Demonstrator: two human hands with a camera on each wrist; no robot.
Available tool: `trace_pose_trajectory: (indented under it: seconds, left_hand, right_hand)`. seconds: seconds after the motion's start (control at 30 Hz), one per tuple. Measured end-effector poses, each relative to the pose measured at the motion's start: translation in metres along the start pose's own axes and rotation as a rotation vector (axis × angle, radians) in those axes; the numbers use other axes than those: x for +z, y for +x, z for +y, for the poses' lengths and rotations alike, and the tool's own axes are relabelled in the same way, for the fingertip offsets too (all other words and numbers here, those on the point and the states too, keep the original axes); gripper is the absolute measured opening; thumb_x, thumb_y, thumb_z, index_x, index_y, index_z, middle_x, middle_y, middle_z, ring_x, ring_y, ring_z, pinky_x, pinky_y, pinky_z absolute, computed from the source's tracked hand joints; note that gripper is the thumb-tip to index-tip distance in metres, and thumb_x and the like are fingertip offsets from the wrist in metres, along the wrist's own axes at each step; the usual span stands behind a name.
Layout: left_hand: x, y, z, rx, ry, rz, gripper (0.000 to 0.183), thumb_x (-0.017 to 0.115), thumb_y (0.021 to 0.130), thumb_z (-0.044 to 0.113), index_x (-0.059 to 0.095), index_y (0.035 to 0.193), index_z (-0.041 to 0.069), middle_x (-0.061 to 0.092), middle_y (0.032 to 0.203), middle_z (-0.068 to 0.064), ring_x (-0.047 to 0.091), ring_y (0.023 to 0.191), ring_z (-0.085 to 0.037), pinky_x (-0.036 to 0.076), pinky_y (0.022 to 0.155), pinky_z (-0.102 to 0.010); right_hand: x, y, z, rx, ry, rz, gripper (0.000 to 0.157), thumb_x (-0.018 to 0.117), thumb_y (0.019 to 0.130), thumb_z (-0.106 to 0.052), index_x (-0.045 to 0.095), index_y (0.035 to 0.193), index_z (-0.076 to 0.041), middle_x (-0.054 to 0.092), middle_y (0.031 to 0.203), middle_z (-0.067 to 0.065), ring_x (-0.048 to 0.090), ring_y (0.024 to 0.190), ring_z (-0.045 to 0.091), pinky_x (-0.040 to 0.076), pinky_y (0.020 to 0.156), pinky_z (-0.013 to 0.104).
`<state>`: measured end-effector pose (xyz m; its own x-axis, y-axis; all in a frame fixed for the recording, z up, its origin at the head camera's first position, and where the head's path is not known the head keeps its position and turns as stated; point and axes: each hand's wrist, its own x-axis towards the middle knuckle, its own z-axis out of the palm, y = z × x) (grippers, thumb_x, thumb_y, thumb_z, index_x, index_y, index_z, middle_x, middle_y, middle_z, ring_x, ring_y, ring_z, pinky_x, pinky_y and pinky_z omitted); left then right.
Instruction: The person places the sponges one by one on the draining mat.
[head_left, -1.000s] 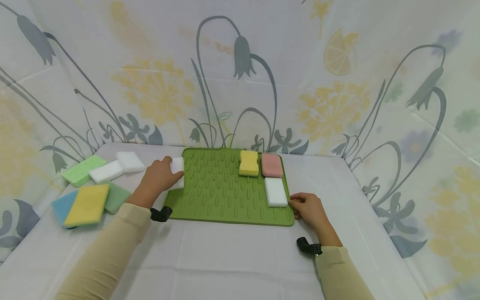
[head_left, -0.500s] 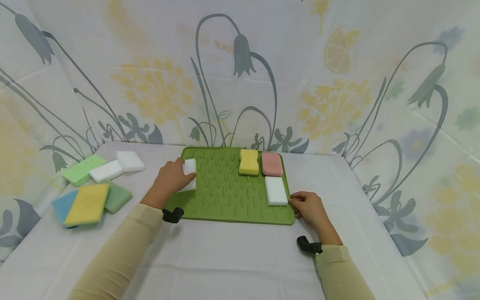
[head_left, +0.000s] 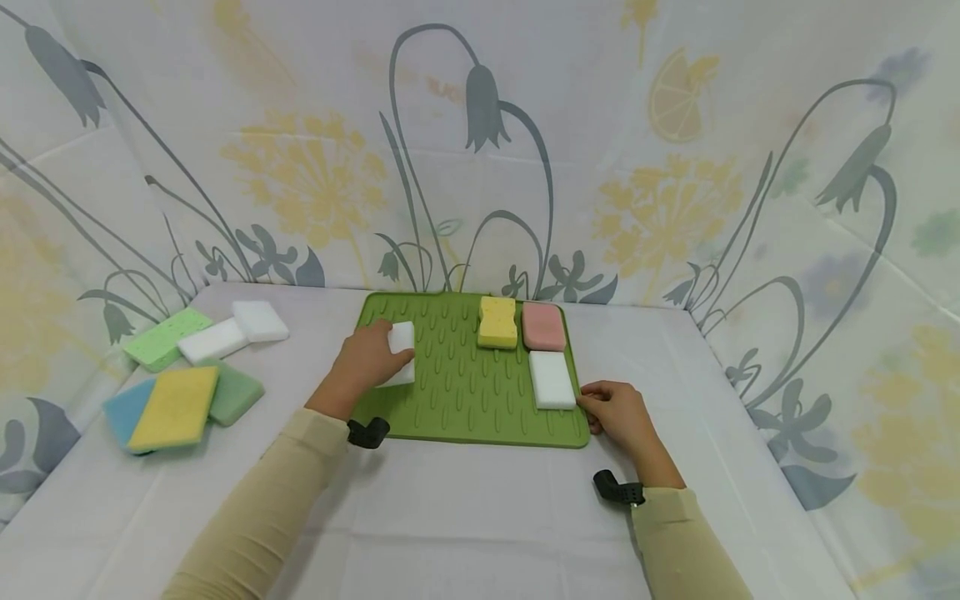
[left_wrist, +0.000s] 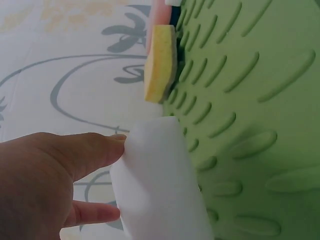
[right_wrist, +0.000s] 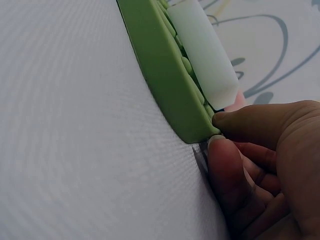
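My left hand point(head_left: 365, 364) grips a white melamine sponge point(head_left: 402, 342) between thumb and fingers, over the left part of the green ridged silicone mat point(head_left: 450, 400). In the left wrist view the white block point(left_wrist: 157, 175) stands on its narrow side, tilted against the mat's ridges behind it. My right hand point(head_left: 618, 417) pinches the mat's right edge point(right_wrist: 202, 127) between thumb and a finger. Just inside that edge lies another white sponge point(head_left: 552, 381). A pink sponge point(head_left: 543, 327) sits behind it, with a yellow sponge point(head_left: 498, 323) to the pink one's left.
On the table's left side lie a light green sponge point(head_left: 167, 340), two white sponges point(head_left: 213, 342), a yellow scouring sponge point(head_left: 174, 408), a green one point(head_left: 236, 393) and a blue one point(head_left: 127, 414). A patterned curtain point(head_left: 480, 208) rises behind the table.
The left hand has moved right with the white melamine sponge, from the mat's left edge to farther over the mat. The right hand stays at the mat's right edge.
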<state>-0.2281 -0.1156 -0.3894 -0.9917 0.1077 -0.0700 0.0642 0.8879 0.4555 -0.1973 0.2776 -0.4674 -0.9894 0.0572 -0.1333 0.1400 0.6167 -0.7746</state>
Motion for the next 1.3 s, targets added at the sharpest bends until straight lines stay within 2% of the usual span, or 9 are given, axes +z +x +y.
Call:
trace_pose_trajectory:
  seconds: [0.23,0.67,1.1,1.3]
  left_hand:
    - [0.009,0.003,0.010,0.010,0.010,-0.015,0.073,0.058,0.093,0.041,0.037,0.143,-0.007,0.053,0.135,-0.029,0.054,0.122,-0.043,0.046,0.100,-0.050]
    - [0.021,0.004,0.025,-0.005,-0.002,-0.027,0.074,0.060,0.091,0.045,0.039,0.144,-0.003,0.060,0.126,-0.025,0.062,0.107,-0.036,0.052,0.087,-0.046]
    - [0.036,0.005,0.040,0.016,-0.035,-0.045,0.071,0.060,0.092,0.044,0.041,0.143,-0.001,0.057,0.133,-0.022,0.059,0.115,-0.035,0.050,0.093,-0.047]
    - [0.041,0.005,0.049,0.015,-0.038,-0.055,0.073,0.061,0.091,0.045,0.041,0.144,0.000,0.060,0.129,-0.020,0.061,0.108,-0.032,0.052,0.088,-0.045]
  right_hand:
    - [-0.001,0.000,0.001,0.001,-0.008,0.000,0.030,0.066,0.091,-0.021,0.068,0.113,-0.001,0.071,0.087,0.009,0.062,0.057,0.014,0.055,0.054,0.029]
    - [-0.002,0.000,0.000,-0.010,-0.015,-0.007,0.030,0.065,0.091,-0.021,0.067,0.114,0.000,0.071,0.088,0.010,0.062,0.058,0.014,0.055,0.055,0.029]
    - [-0.001,0.000,0.001,-0.018,-0.008,-0.012,0.030,0.065,0.092,-0.020,0.067,0.114,0.000,0.071,0.087,0.010,0.062,0.058,0.014,0.055,0.054,0.030]
    - [-0.001,0.001,0.001,-0.014,-0.016,-0.013,0.030,0.065,0.092,-0.020,0.067,0.114,0.000,0.071,0.086,0.010,0.063,0.057,0.014,0.055,0.054,0.029]
